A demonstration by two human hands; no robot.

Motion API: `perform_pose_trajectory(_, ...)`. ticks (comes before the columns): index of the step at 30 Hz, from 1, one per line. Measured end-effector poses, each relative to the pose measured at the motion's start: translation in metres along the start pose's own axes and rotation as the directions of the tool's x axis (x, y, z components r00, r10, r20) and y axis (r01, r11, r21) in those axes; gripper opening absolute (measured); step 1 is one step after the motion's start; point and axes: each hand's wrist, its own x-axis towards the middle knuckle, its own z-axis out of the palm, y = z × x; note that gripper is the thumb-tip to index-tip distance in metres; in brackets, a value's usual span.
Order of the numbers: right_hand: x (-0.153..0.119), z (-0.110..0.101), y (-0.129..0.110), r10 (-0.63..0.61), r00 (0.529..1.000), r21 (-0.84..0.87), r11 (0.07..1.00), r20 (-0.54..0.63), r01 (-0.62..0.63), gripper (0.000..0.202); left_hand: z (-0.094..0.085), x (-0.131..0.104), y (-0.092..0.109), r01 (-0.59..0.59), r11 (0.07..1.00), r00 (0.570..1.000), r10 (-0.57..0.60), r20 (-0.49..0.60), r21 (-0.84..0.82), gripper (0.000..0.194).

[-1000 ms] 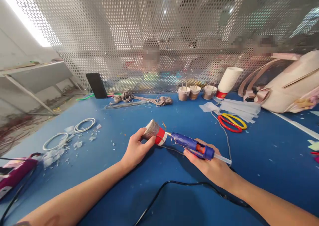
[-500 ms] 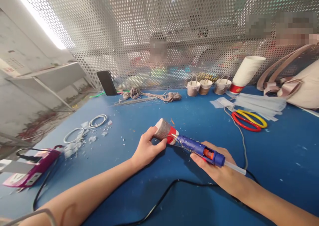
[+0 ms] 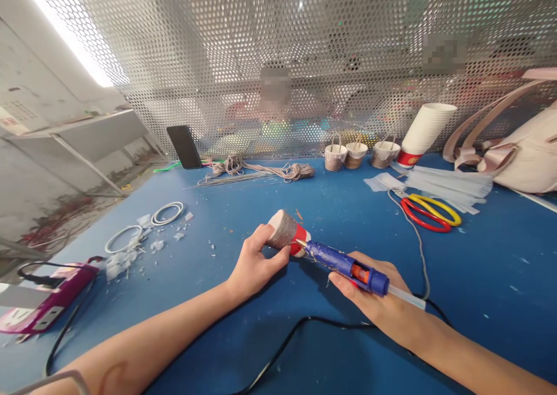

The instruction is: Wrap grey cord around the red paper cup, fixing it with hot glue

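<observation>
A small paper cup [image 3: 285, 230], partly wound with grey-brown cord and red near one end, lies tilted on its side in my left hand [image 3: 256, 264]. My left thumb and fingers close around it. My right hand [image 3: 378, 290] is wrapped round a blue glue gun [image 3: 339, 260], with a clear glue stick [image 3: 407, 296] sticking out of its back. The gun's metal tip points at the red part of the cup, at or very near its surface.
Behind stand cord-wrapped cups [image 3: 335, 158], stacked cups [image 3: 426, 134], cord bundles [image 3: 296, 171] and a phone [image 3: 184, 147]. Scissors [image 3: 429, 215] and glue sticks [image 3: 452, 183] lie right; white rings [image 3: 167, 213] and a power strip [image 3: 52, 302] left. A black cable [image 3: 296, 329] crosses the front.
The view has shifted slightly. The glue gun's tip has moved a little down and left over the red part of the cup. Both hands keep their holds.
</observation>
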Motion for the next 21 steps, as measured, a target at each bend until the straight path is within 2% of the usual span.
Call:
perform_pose_trajectory(5, -0.0004, 0.0010, 0.0006, 0.002, 1.000, -0.003, 1.000, 0.003, -0.002, 0.021, 0.0000, -0.0001, 0.0018, -0.112, 0.992, 0.994, 0.113, -0.011, 0.050, 0.011)
perform_pose_trajectory(9, -0.0028, 0.0029, 0.0022, -0.058, 0.998, -0.027, 0.998, 0.002, 0.058, 0.016, 0.0005, 0.0002, 0.0036, -0.171, 0.982, 0.985, 0.173, -0.013, 0.084, 0.017)
perform_pose_trajectory(14, -0.0054, 0.0058, 0.0069, -0.162, 0.987, -0.085, 0.983, -0.013, 0.160, 0.016, 0.0008, 0.0003, 0.0040, -0.186, 0.977, 0.982, 0.189, -0.020, 0.106, 0.019)
perform_pose_trajectory(18, -0.0069, 0.0069, 0.0102, -0.156, 0.986, -0.164, 0.976, -0.050, 0.146, 0.016, 0.0007, -0.0002, 0.0037, -0.174, 0.980, 0.984, 0.176, -0.008, 0.096, 0.016)
perform_pose_trajectory(21, -0.0068, 0.0063, 0.0087, -0.174, 0.984, -0.126, 0.978, -0.031, 0.169, 0.015, 0.0005, 0.0000, 0.0046, -0.166, 0.980, 0.986, 0.168, -0.009, 0.112, 0.019)
